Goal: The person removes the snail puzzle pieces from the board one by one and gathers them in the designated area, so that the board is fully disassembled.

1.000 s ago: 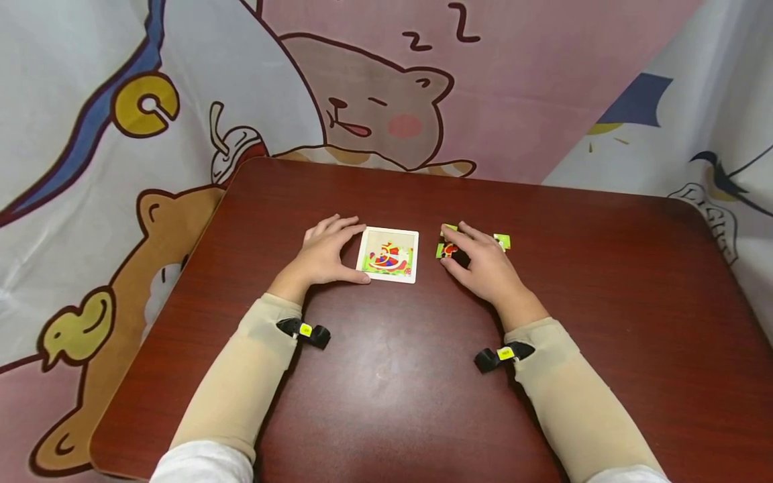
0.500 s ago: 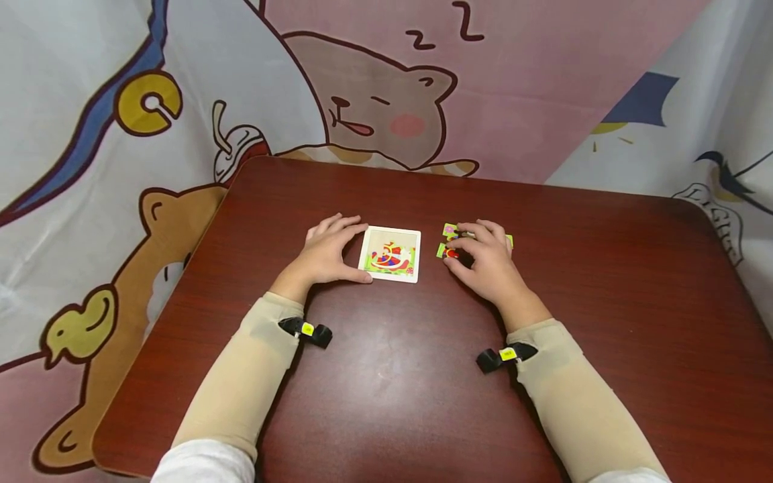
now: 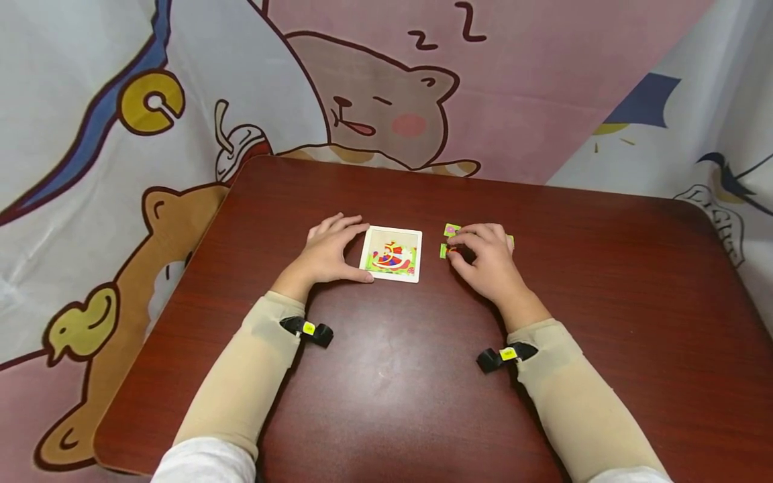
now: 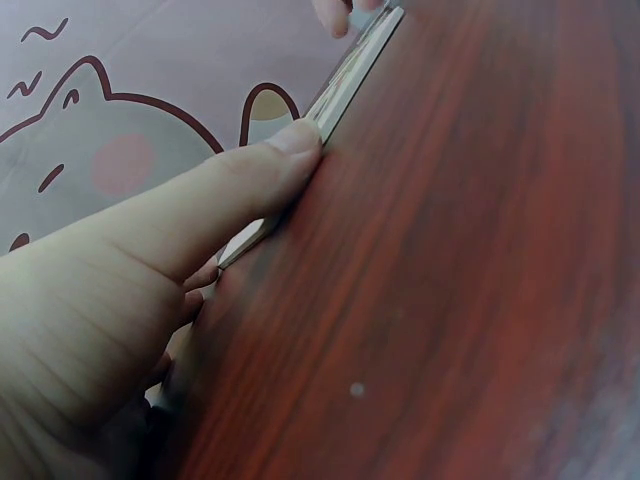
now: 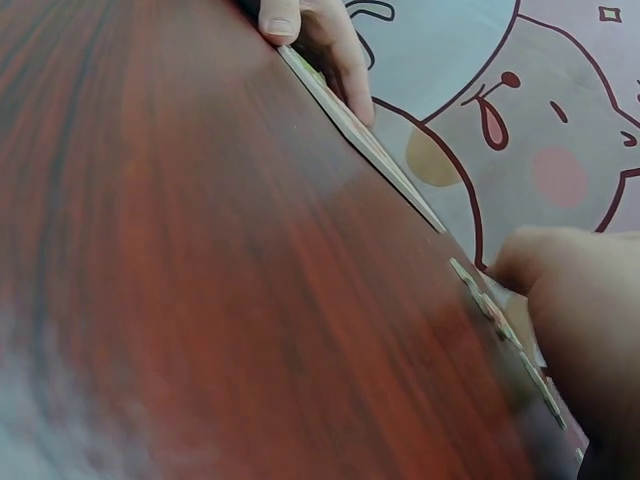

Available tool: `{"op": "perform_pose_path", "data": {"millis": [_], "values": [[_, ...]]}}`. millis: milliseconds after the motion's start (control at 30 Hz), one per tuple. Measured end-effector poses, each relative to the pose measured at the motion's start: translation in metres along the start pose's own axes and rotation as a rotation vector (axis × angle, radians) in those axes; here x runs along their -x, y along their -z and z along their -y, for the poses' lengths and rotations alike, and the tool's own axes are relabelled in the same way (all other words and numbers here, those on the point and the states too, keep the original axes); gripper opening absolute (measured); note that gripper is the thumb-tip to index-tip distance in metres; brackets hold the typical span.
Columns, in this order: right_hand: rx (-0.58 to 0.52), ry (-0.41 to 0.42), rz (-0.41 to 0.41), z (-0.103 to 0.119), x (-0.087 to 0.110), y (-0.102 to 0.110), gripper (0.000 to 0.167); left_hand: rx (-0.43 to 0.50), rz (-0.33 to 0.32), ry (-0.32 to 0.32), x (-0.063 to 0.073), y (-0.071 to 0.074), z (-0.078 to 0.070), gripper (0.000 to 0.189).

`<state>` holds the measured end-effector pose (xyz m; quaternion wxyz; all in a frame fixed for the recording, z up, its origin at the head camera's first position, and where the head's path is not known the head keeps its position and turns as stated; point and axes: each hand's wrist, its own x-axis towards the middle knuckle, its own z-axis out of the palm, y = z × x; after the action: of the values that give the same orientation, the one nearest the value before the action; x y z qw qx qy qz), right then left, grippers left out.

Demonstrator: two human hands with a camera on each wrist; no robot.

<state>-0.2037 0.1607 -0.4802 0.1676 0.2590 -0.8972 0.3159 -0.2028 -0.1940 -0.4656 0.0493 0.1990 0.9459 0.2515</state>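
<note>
In the head view my left hand [image 3: 329, 251] grips the left side of a white-framed picture puzzle [image 3: 391, 254], thumb at the near corner and index finger at the far one. Its colourful picture fills the lower part; a plain pale area shows along the top. The left wrist view has the thumb [image 4: 265, 170] against the frame's edge. Right of the puzzle, my right hand [image 3: 486, 261] bends over several green puzzle pieces [image 3: 451, 230]. Its thumb and index finger pinch at a green-and-red piece [image 3: 443, 251], partly hidden. The pieces [image 5: 515, 345] lie flat in the right wrist view.
Both things lie on a dark red-brown table [image 3: 386, 376], towards its far side. A curtain [image 3: 513, 87] printed with cartoon bears hangs behind and to the left of it. Each wrist wears a black strap-on camera [image 3: 317, 333].
The right hand has shifted slightly right over the pieces, and its thumb and index finger have drawn closer together. A green piece at the far left now shows. The left hand keeps its hold.
</note>
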Motion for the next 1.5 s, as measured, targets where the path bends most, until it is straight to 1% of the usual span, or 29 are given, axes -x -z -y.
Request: {"op": "perform_pose_path", "data": {"millis": [133, 200, 267, 333, 533, 633, 733, 833, 900, 1033, 1133, 1233, 1500], "values": [[-0.057, 0.044, -0.067, 0.003, -0.005, -0.007, 0.02, -0.006, 0.002, 0.007, -0.001, -0.003, 0.002, 0.115], [-0.078, 0.054, -0.074, 0.007, -0.009, -0.011, 0.02, -0.008, 0.0, 0.011, -0.001, -0.004, 0.002, 0.115], [-0.092, 0.057, -0.059, 0.014, -0.014, -0.016, 0.021, -0.008, -0.003, 0.013, -0.001, -0.004, 0.003, 0.115], [-0.097, 0.059, -0.03, 0.022, -0.019, -0.022, 0.021, -0.01, -0.006, 0.014, 0.0, -0.004, 0.003, 0.115], [-0.096, 0.067, 0.113, 0.046, -0.032, -0.043, 0.026, -0.006, -0.005, 0.018, 0.001, -0.005, 0.002, 0.114], [-0.082, 0.063, 0.158, 0.054, -0.036, -0.05, 0.028, -0.006, -0.005, 0.018, 0.001, -0.005, 0.001, 0.114], [-0.064, 0.04, 0.184, 0.057, -0.038, -0.053, 0.033, -0.01, -0.003, 0.013, 0.0, -0.005, 0.001, 0.114], [-0.032, -0.002, 0.227, 0.059, -0.04, -0.053, 0.04, -0.015, -0.003, 0.006, -0.003, -0.004, 0.001, 0.114], [-0.004, -0.025, 0.28, 0.059, -0.042, -0.053, 0.044, -0.017, -0.005, 0.007, -0.003, -0.004, 0.001, 0.115], [0.054, -0.055, 0.418, 0.063, -0.047, -0.051, 0.049, -0.018, -0.003, 0.018, -0.002, -0.003, 0.002, 0.115], [0.072, -0.078, 0.486, 0.066, -0.051, -0.049, 0.05, -0.017, 0.001, 0.019, -0.001, -0.004, 0.002, 0.114], [0.066, -0.098, 0.505, 0.068, -0.053, -0.048, 0.049, -0.02, 0.002, 0.019, -0.001, -0.004, 0.002, 0.114], [0.03, -0.149, 0.491, 0.07, -0.056, -0.048, 0.045, -0.028, 0.002, 0.021, -0.002, -0.003, 0.003, 0.115]]}}
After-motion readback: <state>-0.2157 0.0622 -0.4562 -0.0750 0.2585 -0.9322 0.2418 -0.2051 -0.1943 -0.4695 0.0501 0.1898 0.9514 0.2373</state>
